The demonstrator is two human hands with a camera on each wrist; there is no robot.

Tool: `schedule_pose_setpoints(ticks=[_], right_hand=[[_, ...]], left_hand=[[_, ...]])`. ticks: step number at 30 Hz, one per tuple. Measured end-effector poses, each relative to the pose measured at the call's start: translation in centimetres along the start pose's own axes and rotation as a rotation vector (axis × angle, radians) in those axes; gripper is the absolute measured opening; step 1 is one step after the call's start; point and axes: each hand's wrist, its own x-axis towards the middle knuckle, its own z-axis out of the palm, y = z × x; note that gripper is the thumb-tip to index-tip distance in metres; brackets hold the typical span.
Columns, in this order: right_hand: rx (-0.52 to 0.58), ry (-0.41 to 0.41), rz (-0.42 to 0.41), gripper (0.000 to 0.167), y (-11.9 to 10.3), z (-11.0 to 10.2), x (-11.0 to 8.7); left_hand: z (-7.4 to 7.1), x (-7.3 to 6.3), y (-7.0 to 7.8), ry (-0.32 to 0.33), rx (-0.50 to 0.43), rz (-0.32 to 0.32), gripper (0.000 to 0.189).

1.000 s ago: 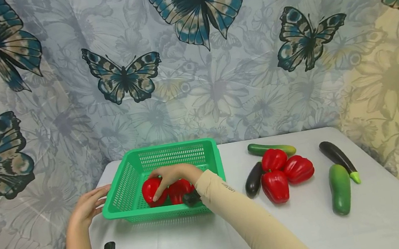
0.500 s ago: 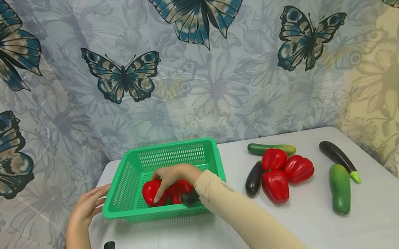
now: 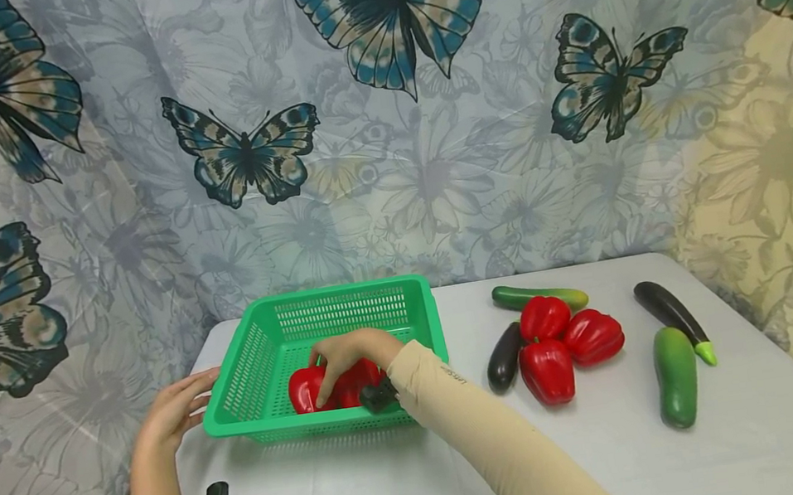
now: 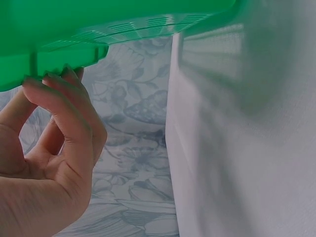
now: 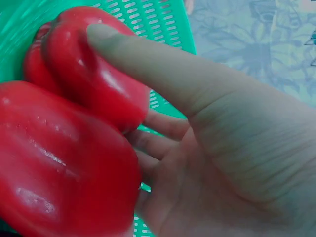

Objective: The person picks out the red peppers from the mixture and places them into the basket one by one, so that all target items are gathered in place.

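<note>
In the head view my right hand (image 3: pixel 345 353) reaches into the green plastic basket (image 3: pixel 343 415) and grips a red bell pepper (image 3: pixel 302 389). The right wrist view has the thumb over the top of this bell pepper (image 5: pixel 106 86), with fingers under its side. Another red bell pepper (image 5: pixel 64 163) lies right against it, partly covered by the hand and wrist in the head view. My left hand (image 3: pixel 172 412) is at the basket's left rim. In the left wrist view its bent fingertips (image 4: pixel 54 81) hold the edge of the rim (image 4: pixel 69 59).
Right of the basket, three red bell peppers (image 3: pixel 548 370) sit clustered with a small eggplant (image 3: pixel 505 357) and a cucumber (image 3: pixel 534 296). Farther right lie a long eggplant (image 3: pixel 668 310) and a thick green squash-like vegetable (image 3: pixel 677 378). A butterfly-print cloth (image 3: pixel 434 192) hangs behind the white table (image 3: pixel 369 494).
My right hand has shifted slightly right inside the basket, and the gripped bell pepper has moved right and tilted with it, closer to the other pepper. My left hand has stayed at the rim.
</note>
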Motion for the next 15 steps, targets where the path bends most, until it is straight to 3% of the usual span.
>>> schedule_pose_setpoints(ticks=[9,15], right_hand=[[0.034,0.014,0.02,0.081,-0.29,-0.37,-0.11],[0.094,0.129,-0.036,0.083,-0.29,-0.87,-0.43]], left_hand=[[0.17,0.07,-0.03,0.017,0.006,-0.019,0.051],[0.25,0.09,-0.04,0.024,0.019,-0.019,0.054]])
